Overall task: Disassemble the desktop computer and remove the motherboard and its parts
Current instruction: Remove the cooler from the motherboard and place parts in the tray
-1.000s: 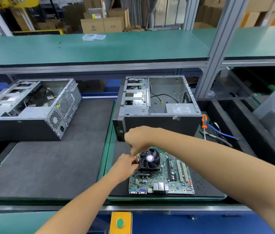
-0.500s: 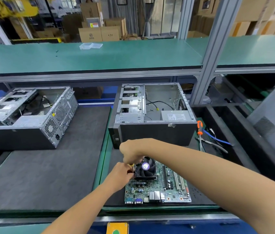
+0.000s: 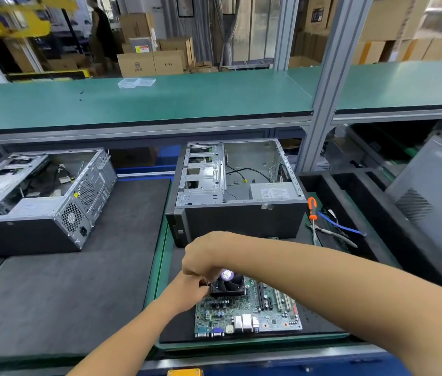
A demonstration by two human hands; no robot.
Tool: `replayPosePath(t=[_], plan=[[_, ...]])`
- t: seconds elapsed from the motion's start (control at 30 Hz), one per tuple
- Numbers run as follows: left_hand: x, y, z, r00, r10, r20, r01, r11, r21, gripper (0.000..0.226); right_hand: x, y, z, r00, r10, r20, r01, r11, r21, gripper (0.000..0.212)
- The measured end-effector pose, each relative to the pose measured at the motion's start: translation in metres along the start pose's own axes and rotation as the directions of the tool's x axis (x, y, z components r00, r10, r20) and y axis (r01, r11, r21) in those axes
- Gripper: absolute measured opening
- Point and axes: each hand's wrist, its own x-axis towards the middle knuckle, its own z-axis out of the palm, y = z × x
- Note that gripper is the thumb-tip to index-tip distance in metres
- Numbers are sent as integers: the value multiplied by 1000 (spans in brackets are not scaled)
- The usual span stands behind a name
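Note:
The green motherboard (image 3: 247, 314) lies flat on a black mat (image 3: 320, 322) in front of the opened computer case (image 3: 237, 185). A black CPU cooler fan (image 3: 229, 284) with a purple label sits on the board's upper left. My left hand (image 3: 187, 291) comes in from below, and its curled fingers pinch at the cooler's left edge. Just above it, my right hand (image 3: 203, 253) reaches across from the right, fingers curled down onto the cooler's upper left corner. What sits between the fingertips is hidden.
A second open case (image 3: 38, 196) lies on the left mat. An orange-handled screwdriver (image 3: 312, 208), pliers (image 3: 332, 234) and a blue cable (image 3: 336, 226) lie right of the case. A grey side panel (image 3: 437, 204) leans at far right. A green shelf (image 3: 160, 101) runs overhead.
Both hands stay at the cooler's left edge and have drawn closer together. The motherboard and cooler have not moved; only my view has tilted slightly upward.

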Motion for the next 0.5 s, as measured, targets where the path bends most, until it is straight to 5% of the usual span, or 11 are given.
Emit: replayPosePath(t=[0.1,0.17,0.3,0.43,0.5], plan=[[4,0,-4,999,40,-4,-40,998,-50,22,-1,2,6,987,153,-45,-127,926,354,10],[7,-1,-6,998,54,-10,-55,993,-109,42,-4,6,7,966,258,6,-207,760,616,21],[6,5,-10,997,75,-17,-77,991,-107,42,-8,7,8,915,381,135,-298,410,862,25],[10,2,-9,998,65,4,-65,993,-98,22,-5,6,11,845,496,198,-460,486,743,32],[12,0,-10,998,53,13,-52,997,-58,14,-3,8,11,886,370,278,-447,529,721,33]])
